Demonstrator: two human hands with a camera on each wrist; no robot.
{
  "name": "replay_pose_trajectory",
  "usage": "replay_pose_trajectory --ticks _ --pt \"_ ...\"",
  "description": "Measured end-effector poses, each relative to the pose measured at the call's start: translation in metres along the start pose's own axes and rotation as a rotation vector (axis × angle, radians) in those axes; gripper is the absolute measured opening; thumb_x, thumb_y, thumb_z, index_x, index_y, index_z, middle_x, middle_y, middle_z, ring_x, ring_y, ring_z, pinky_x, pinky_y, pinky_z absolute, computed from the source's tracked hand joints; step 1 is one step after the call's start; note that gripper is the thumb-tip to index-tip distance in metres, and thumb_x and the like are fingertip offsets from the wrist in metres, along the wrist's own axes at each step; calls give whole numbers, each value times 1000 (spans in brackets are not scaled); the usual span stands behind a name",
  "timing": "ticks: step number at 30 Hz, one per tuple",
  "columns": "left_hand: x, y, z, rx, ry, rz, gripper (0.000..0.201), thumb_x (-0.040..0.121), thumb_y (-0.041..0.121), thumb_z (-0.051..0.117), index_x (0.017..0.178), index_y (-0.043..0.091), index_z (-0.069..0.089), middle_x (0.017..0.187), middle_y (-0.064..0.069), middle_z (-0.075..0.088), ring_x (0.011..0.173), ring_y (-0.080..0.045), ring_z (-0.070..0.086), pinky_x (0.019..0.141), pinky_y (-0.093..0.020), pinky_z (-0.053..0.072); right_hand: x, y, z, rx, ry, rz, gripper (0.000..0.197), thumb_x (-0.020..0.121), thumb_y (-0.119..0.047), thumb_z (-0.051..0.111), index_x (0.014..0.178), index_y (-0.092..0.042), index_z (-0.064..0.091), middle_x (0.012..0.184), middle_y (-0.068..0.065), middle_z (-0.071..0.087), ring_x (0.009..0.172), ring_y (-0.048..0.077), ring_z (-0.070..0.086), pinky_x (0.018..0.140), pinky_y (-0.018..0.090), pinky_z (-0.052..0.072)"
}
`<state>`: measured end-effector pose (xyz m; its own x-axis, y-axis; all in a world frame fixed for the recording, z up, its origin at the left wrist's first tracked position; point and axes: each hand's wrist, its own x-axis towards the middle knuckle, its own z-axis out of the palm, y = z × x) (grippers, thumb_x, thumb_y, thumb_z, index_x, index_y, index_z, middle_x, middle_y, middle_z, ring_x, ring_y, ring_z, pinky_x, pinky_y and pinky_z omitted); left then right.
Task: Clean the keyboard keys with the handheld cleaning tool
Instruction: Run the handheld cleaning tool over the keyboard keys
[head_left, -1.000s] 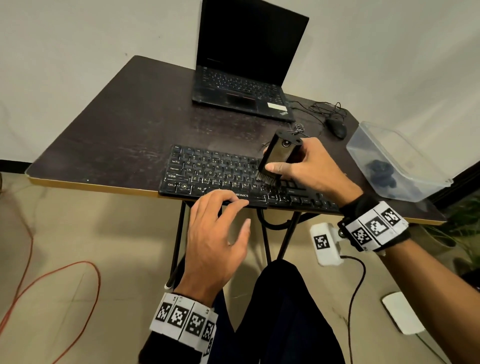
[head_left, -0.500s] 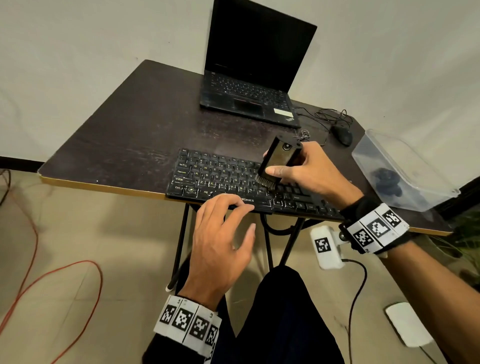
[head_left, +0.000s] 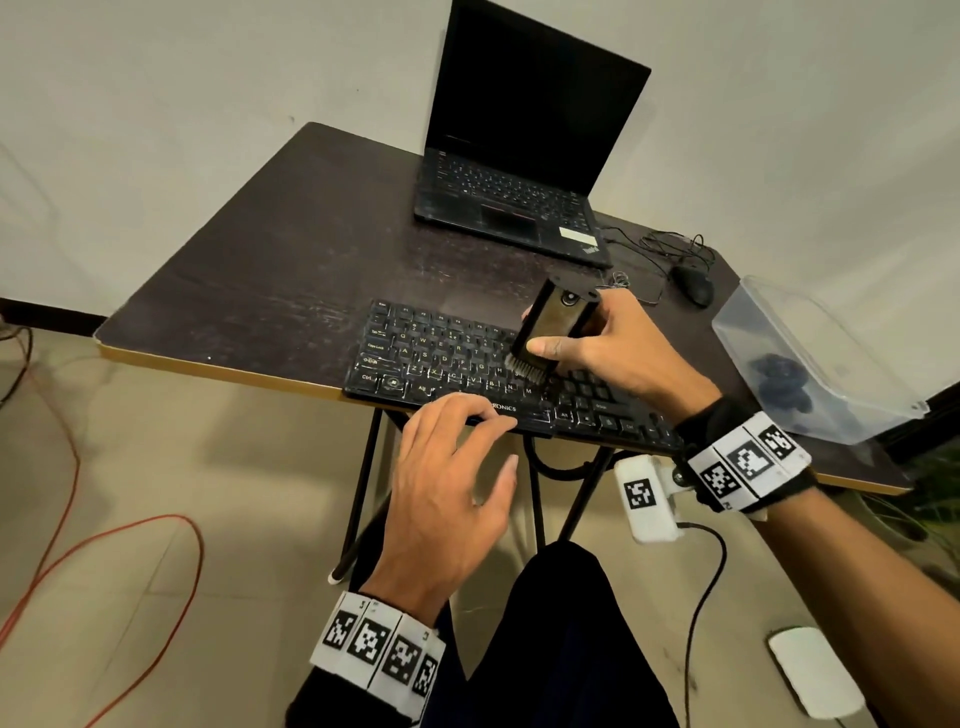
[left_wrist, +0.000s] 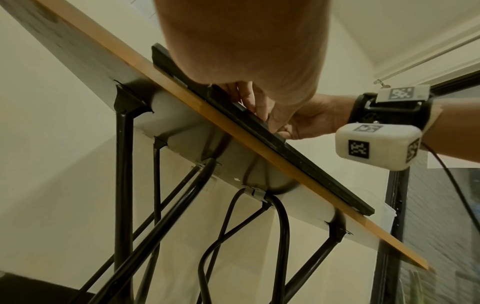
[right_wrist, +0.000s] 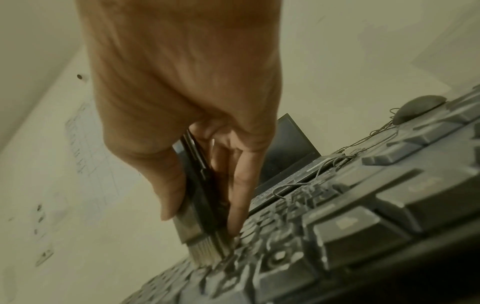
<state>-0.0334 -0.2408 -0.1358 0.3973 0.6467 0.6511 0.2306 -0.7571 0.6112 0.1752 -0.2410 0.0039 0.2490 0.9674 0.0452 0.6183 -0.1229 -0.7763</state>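
Note:
A black keyboard (head_left: 441, 358) lies along the near edge of the dark table (head_left: 270, 280). My right hand (head_left: 597, 348) grips a flat dark cleaning brush (head_left: 550, 327) upright, thumb on its front face, fingers behind. Its pale bristles (head_left: 525, 369) touch the keys near the keyboard's middle. In the right wrist view the brush (right_wrist: 197, 197) is pinched between thumb and fingers, with the bristles (right_wrist: 205, 251) on the keys (right_wrist: 285, 253). My left hand (head_left: 447, 467) rests with curled fingertips on the keyboard's front edge (left_wrist: 249, 121) and holds nothing.
An open black laptop (head_left: 519, 171) stands at the back of the table. A wired mouse (head_left: 693, 283) and its cable lie to the right. A clear plastic box (head_left: 810, 358) with a dark object inside sits at the right edge. An orange cable (head_left: 104, 561) lies on the floor.
The head view has shifted a little. The brush and right hand stay on the middle keys with only a slight move; the left hand stays on the front edge.

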Motion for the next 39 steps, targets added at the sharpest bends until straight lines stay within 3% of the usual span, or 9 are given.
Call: replay_pose_trajectory --ticks 3,7,11,15,19,22,26,30,39 --pt "0 0 1 0 -1 6 31 92 25 70 121 14 72 125 1 60 124 -19 55 110 -34 38 -5 -5 2 39 -80 -15 24 89 -10 85 112 -12 78 104 9 82 98 30 79 83 41 67" --pt "0 -1 2 -12 8 -3 31 92 25 71 120 13 73 125 1 61 124 -19 55 112 -32 37 -2 -5 4 15 -11 -6 24 90 -14 85 112 -8 76 103 9 82 98 30 79 88 51 65" --pt "1 1 2 -9 4 6 31 93 28 68 120 13 73 125 1 61 124 -18 55 111 -35 39 -5 -12 9 39 -86 -24 24 89 -8 84 112 -9 77 102 7 82 96 26 80 82 37 66" --pt "0 1 1 -14 7 -6 30 94 28 67 120 14 73 125 1 61 124 -18 55 111 -37 40 1 -9 10 -31 -16 -33 26 89 -21 87 111 -10 77 101 9 82 95 33 79 86 54 64" --pt "0 1 1 -9 7 4 30 94 27 68 120 14 73 124 2 60 124 -18 55 113 -34 38 -2 -15 14 15 -105 -44 27 89 -11 84 114 -5 77 103 10 82 97 31 79 84 41 66" --pt "0 1 2 -8 6 -5 29 93 27 69 120 15 72 124 2 60 125 -19 55 113 -33 37 3 -12 14 -15 -22 -47 26 88 -16 87 112 -8 78 101 7 82 97 31 79 91 54 63" --pt "0 2 2 -11 7 3 30 93 27 69 120 15 72 125 2 60 126 -18 55 114 -34 37 -1 -18 18 7 -118 -57 26 88 -11 85 113 -10 78 104 7 82 98 29 79 87 44 66" --pt "-1 1 3 -16 6 -11 30 93 26 70 121 15 72 126 2 60 126 -18 55 113 -36 38 4 -16 20 -61 -34 -65 28 87 -22 88 111 -12 77 100 7 82 95 41 77 87 63 61" --pt "-1 0 4 -28 -1 -15 30 94 27 69 122 15 72 125 3 60 126 -18 55 113 -37 39 5 -20 26 -58 -50 -109 28 87 -23 88 111 -13 78 104 3 82 99 24 79 96 56 60"
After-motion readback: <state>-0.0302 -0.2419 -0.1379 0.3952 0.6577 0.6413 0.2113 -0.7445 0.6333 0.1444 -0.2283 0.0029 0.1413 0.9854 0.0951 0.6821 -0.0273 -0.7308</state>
